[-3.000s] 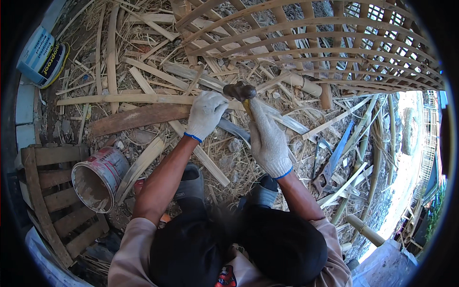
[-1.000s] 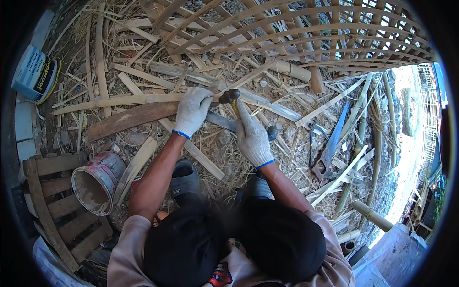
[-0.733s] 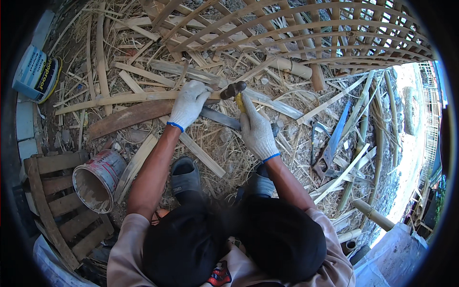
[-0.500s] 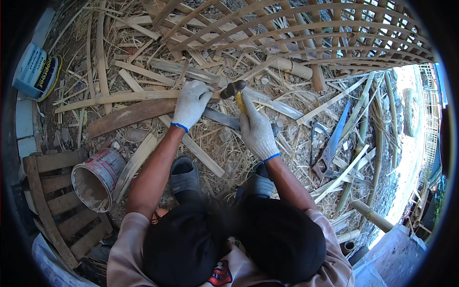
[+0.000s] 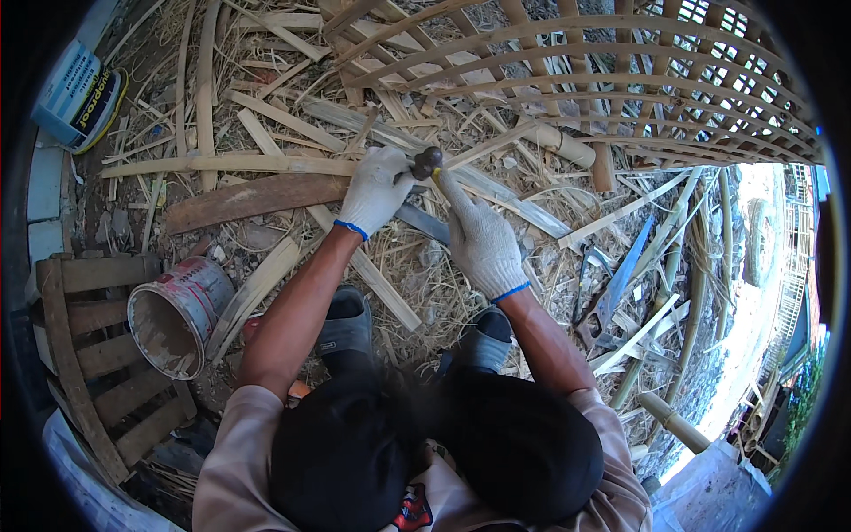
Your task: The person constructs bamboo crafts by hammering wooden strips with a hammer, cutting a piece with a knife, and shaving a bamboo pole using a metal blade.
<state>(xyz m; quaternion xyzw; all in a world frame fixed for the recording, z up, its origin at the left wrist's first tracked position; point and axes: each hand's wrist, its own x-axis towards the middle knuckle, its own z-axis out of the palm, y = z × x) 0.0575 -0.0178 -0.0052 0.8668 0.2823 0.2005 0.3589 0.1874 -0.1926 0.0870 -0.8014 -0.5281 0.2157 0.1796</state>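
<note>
White knitted gloves with blue cuffs cover both hands. My left hand [image 5: 377,193] is closed around the right end of a long bamboo strip [image 5: 239,164], which runs off to the left. In my right hand [image 5: 486,246] is a hammer [image 5: 428,162] with a dark head and a yellow handle, mostly hidden by the glove. Its head is right beside my left fingers; whether it touches the strip's end I cannot tell. Just below the strip lies a brown curved board [image 5: 257,206]. A dark grey flat bar [image 5: 424,221] lies on the ground between my hands.
A woven bamboo lattice [image 5: 567,75] curves across the far right. To the right lies a handsaw [image 5: 620,275] with a blue blade. At left are a dirty paint bucket [image 5: 182,319], a wooden crate [image 5: 111,355] and a blue-and-white tub [image 5: 78,96]. Bamboo offcuts and shavings litter the ground.
The hammer head has come closer to my left hand, which sits a little further right on the view. The whole view has shifted slightly.
</note>
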